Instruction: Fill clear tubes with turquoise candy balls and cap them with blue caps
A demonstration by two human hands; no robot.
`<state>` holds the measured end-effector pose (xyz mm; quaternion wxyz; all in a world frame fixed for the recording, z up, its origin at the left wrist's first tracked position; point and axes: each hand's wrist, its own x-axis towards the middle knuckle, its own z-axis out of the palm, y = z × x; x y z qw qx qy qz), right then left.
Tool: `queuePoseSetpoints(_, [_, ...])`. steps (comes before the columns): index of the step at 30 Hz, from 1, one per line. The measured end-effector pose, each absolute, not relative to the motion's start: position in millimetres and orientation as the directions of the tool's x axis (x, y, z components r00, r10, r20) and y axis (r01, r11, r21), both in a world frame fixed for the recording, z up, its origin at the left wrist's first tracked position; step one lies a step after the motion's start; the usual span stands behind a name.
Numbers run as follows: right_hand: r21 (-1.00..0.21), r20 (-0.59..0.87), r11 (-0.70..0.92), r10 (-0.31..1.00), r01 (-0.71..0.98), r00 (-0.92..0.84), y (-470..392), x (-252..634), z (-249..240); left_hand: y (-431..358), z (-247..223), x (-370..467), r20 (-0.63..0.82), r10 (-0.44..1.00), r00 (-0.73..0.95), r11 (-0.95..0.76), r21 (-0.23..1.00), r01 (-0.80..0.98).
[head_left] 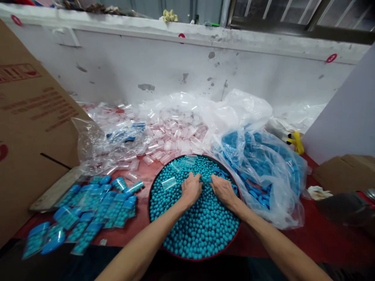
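Because teal beads [202,230] fill the round tub [199,259] nearly to its rim, I rate any knock a spill risk. Left hand [191,189] sits toward the tub's twelve o'clock, right hand [224,189] toward two; fingers curled, grip I cannot tell.

The head camera faces forward, down onto the nearby tub [199,259].

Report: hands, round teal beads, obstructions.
Left hand, right hand: both curled, grips unclear. Beads: filling red-rimmed round tub beneath both. Nothing evidently blocking; clear plastic container left of left hand, blue plastic pieces beside right.
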<state>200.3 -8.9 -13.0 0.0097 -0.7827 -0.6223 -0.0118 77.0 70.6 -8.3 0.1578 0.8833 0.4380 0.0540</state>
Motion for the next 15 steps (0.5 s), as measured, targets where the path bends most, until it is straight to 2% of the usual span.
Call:
queuePoseSetpoints(2, [-0.055,0.001,-0.257,0.966,0.965,0.258,-7.7,204.1,-16.2,68.4,-10.2,79.1,-0.067,0.791,0.608,-0.551,0.353,0.756])
queuePoseSetpoints(6, [-0.324,-0.022,-0.227,0.972,0.918,0.233,-2.5,214.1,-21.0,66.6,-8.6,81.3,-0.155,0.793,0.589,-0.451,0.5,0.739])
queuePoseSetpoints(11, [-0.565,0.036,-0.155,0.977,0.811,0.211,-3.1,215.6,-20.2,77.4,-8.9,81.4,-0.226,0.778,0.587,-0.333,0.643,0.689])
queuePoseSetpoints(13, [-0.625,0.056,-0.126,0.977,0.77,0.206,-8.1,215.3,-18.3,84.6,-11.4,79.2,-0.25,0.765,0.593,-0.257,0.727,0.637])
queuePoseSetpoints(15, [-0.624,0.047,-0.131,0.978,0.77,0.204,-13.4,216.0,-15.0,90.6,-13.3,75.7,-0.266,0.734,0.625,-0.161,0.826,0.54])
